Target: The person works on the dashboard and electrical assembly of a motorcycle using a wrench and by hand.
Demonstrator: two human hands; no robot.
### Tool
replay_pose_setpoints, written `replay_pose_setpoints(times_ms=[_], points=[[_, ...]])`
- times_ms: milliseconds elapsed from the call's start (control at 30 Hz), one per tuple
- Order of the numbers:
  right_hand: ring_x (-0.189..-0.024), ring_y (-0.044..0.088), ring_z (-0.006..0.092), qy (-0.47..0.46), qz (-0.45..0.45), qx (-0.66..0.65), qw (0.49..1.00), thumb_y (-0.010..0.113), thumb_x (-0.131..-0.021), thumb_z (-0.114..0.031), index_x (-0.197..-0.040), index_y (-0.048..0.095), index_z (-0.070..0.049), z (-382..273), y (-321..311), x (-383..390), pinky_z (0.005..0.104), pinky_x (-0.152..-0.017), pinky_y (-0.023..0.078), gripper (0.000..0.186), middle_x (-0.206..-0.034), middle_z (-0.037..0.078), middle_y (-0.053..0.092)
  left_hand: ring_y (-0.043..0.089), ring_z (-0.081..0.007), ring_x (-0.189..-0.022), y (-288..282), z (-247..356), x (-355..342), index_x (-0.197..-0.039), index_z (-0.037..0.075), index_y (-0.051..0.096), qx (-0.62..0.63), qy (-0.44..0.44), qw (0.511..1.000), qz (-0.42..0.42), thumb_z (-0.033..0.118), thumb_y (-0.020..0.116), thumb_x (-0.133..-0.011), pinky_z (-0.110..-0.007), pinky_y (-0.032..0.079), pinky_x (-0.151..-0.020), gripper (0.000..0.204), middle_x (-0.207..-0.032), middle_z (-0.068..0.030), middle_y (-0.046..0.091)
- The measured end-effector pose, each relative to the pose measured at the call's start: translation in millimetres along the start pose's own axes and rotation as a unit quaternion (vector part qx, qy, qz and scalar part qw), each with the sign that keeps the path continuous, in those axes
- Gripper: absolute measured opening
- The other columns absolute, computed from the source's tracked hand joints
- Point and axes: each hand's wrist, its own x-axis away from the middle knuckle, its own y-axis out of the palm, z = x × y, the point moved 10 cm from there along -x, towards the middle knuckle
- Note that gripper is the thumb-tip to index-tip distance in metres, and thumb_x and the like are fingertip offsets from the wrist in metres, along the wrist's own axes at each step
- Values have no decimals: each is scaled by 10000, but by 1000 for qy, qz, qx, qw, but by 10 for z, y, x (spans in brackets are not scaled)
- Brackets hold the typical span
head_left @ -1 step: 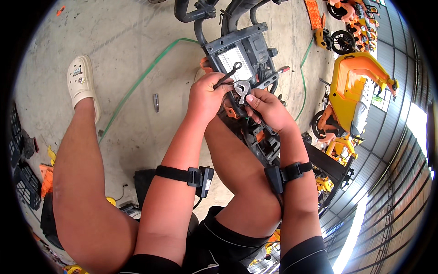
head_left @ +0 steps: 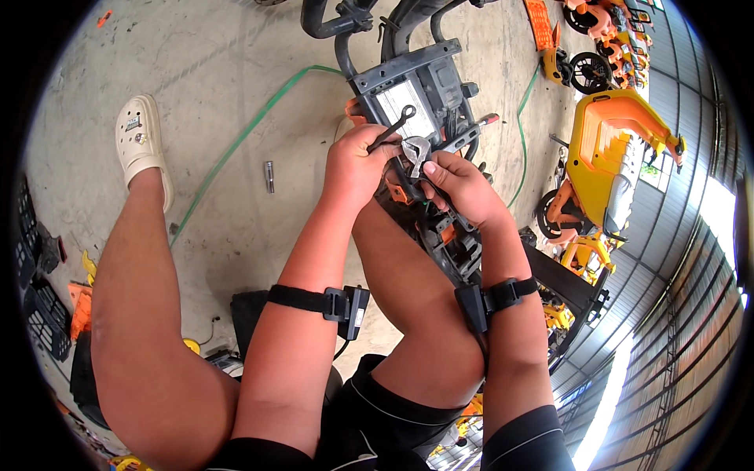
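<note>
My left hand (head_left: pixel 355 163) is closed around a dark wrench (head_left: pixel 393 132), whose ring end sticks up past my fingers. In my right hand (head_left: pixel 465 187), thumb on top, is an adjustable wrench (head_left: pixel 419 149). Its silver jaws meet the fingertips of my left hand; what lies between the jaws is too small to tell. Both hands are over the black frame (head_left: pixel 404 63) of a stripped vehicle. Behind the tools, a white label (head_left: pixel 393 100) shows on the frame. A red-tipped bar or handle (head_left: pixel 488 119) juts out on the right.
A silver socket (head_left: pixel 269 177) lies on the concrete floor, left of my arms. A green hose (head_left: pixel 259 118) curves across the floor behind the frame. On the right are a yellow body shell (head_left: pixel 593 157) and several orange vehicles. Black crates (head_left: pixel 47 322) stand at the far left.
</note>
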Motion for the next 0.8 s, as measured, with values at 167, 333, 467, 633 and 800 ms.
replay_pose_setpoints(times_ms=[167,333,467,633,800], points=[[-557,478,75,-2,0,-24,1000,517,-1035,-259,-933,586,-44,42,0,-46,230,-501,370,248,-711,6,575,684,-188,-890,-2,10,6,-997,17,722,3,-7,1000,4,23,720,-815,-305,519,-819,183,-961,-86,721],[-557,470,75,-3,0,-33,999,520,-1031,-234,-964,601,-29,40,-4,-49,226,-502,365,230,-715,10,578,664,-171,-946,20,36,6,-1017,21,722,-9,-34,999,-29,-4,725,-818,-304,504,-865,200,-996,-72,710],[-550,464,73,-2,1,-32,999,525,-1026,-221,-983,615,-22,13,-34,-44,224,-499,362,223,-716,10,583,663,-177,-946,11,47,8,-1016,30,724,-18,-32,999,-27,-1,727,-809,-306,501,-869,209,-991,-72,707],[-550,459,75,-4,-1,-18,1000,520,-1027,-210,-951,601,-23,-38,-25,-69,220,-506,363,218,-718,16,585,685,-255,-869,-31,66,8,-1000,47,726,-31,7,999,-2,71,720,-811,-348,511,-778,191,-943,-113,715],[-554,459,67,-6,5,11,1000,539,-1018,-204,-939,613,-14,-97,-86,-71,217,-503,359,218,-721,16,589,684,-258,-868,-16,70,16,-997,46,723,-43,10,999,-2,76,724,-806,-350,508,-774,193,-938,-118,712]])
